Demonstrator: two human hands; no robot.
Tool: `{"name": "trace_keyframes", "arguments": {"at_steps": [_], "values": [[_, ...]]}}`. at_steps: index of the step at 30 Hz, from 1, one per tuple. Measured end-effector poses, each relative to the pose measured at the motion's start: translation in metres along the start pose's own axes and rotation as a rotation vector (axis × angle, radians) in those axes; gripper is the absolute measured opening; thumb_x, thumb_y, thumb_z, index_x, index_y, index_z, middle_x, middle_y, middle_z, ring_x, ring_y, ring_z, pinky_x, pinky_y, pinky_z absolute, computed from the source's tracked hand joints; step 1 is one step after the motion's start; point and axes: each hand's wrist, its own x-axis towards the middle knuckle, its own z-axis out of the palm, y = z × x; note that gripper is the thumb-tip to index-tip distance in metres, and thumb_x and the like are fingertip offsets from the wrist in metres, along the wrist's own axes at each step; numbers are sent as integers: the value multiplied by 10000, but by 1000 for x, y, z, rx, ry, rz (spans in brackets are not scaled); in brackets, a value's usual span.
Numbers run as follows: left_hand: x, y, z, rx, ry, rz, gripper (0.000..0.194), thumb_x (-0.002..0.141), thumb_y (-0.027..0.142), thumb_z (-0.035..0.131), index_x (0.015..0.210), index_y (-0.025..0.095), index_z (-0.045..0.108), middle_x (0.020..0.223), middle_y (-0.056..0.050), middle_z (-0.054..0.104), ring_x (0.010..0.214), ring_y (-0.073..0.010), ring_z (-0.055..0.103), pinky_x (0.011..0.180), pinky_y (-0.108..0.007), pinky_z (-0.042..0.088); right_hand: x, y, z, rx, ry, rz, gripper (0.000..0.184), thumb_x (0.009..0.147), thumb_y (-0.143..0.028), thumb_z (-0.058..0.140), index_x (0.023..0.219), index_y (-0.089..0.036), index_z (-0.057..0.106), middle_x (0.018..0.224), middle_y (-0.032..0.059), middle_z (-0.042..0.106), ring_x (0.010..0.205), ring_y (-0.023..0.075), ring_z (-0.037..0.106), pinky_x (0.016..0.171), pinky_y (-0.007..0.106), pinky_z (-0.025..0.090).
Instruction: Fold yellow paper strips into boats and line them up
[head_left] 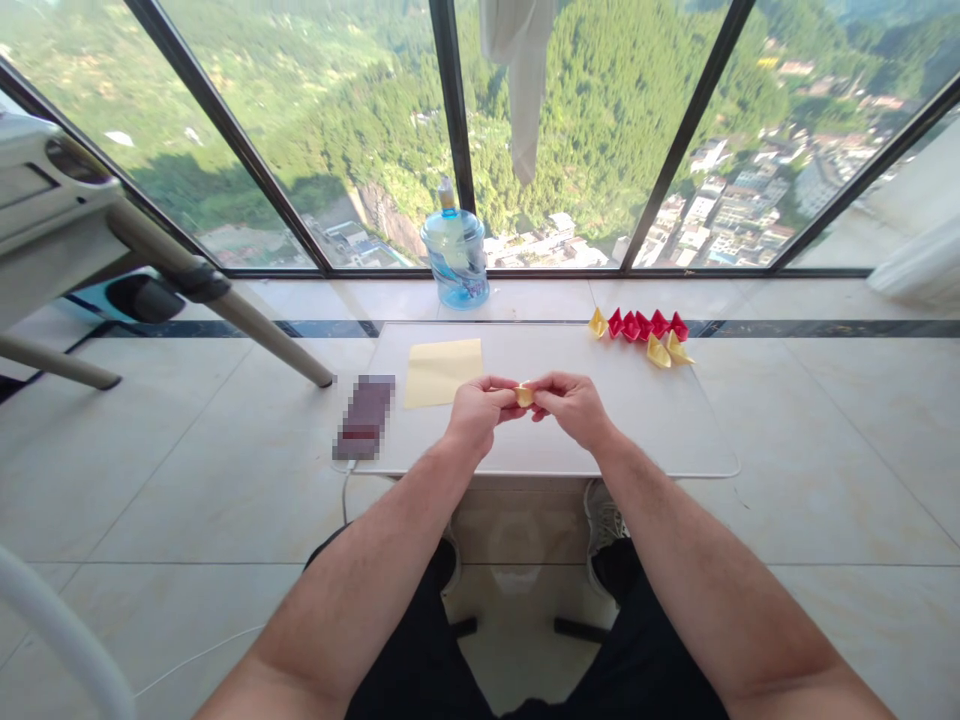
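Over the middle of a low white table (592, 450), my left hand (480, 408) and my right hand (568, 403) meet at a small piece of folded yellow paper (524, 397). Each hand pinches one side of it between thumb and fingers; its exact folds are too small to make out. A flat pale yellow paper sheet (439, 372) lies just beyond my left hand. Toward the table's far right corner stand several red folded paper boats (638, 326) in a row, with a yellow paper boat (597, 322) at their left end and two more yellow ones (660, 351) in front.
A pixelated phone-like object (365, 415) with a white cable lies at the table's left edge. Behind the table, a blue water jug (455, 255) stands by the windows. A metal-legged frame (255, 335) stands at the left. My feet are under the table's near edge.
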Motion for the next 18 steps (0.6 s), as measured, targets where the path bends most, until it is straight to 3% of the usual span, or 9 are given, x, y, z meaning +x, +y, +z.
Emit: {"name": "trace_keyframes", "arguments": {"at_steps": [6,12,18], "values": [[2,0,-4,66,-161,92,465,566,184,854,1000,117,703,831,-74,756,726,-176,703,757,-321,558,3,1,1,89,145,62,322,675,-381,784,874,-191,616,607,-2,696,539,164,655,501,287,564],[7,-8,-6,372,-73,284,466,626,266,832,1066,148,736,681,-18,713,597,-144,635,557,-232,465,2,5,1,-133,116,-20,320,689,-442,782,829,-175,674,687,27,712,587,166,667,557,303,581],[11,-12,-7,382,-98,378,615,639,158,771,1246,204,685,678,24,683,575,-106,581,534,-205,448,2,-1,-1,-170,50,-71,425,657,-408,822,974,-155,695,760,27,710,613,160,665,619,321,576]]}}
